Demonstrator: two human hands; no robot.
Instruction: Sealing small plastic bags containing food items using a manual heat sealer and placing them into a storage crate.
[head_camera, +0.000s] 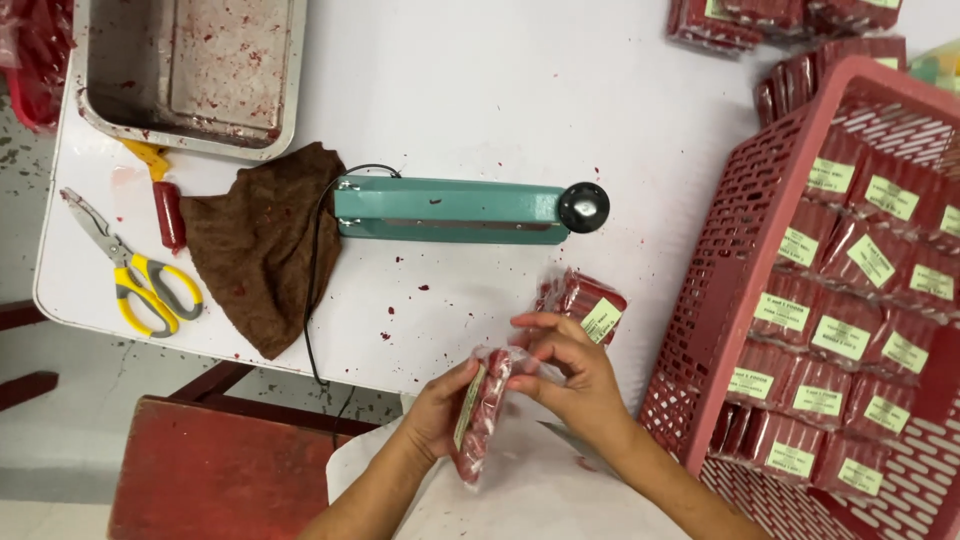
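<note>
Presently left hand (437, 412) and right hand (568, 375) both grip clear packet of red sticks (482, 415) at bench (470, 90) near edge; teal heat sealer (455, 210) mid-bench, red basket (740, 250) at right edge

White table (480, 90), tray (190, 70), sealer (450, 210), scissors (135, 270), cloth (260, 240)

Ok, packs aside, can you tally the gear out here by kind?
Metal tray: 1
Scissors: 1
Brown cloth: 1
Sealer: 1
Red basket: 1
Total: 5
A yellow bit by the tray is mostly hidden and not counted.
</note>
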